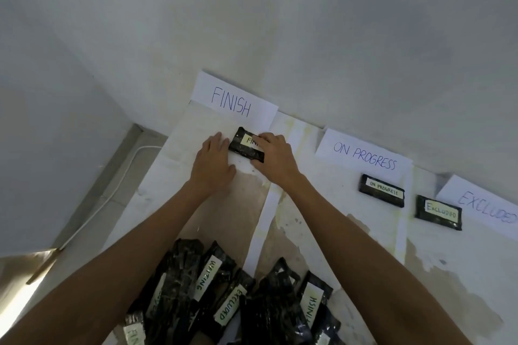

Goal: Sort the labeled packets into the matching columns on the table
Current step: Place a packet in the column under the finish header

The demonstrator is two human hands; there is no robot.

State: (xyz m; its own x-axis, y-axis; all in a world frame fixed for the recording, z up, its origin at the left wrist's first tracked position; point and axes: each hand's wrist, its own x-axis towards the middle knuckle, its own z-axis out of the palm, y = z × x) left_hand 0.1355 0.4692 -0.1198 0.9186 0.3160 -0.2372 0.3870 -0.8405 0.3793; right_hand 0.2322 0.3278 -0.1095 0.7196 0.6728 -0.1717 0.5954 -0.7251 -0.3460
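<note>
Packets [224, 297] lay heaped at the bottom of the frame on the stained white table [350, 246], a pale wall above. At centre, below the FINISH sign [234, 101], my left hand [214, 162] rested flat beside a FINISH packet [246, 145] — my right hand [276, 158] gripped its right end.

Single head-worn wide-angle view, forward and steeply down over the table [350, 232], close above the hands
</note>
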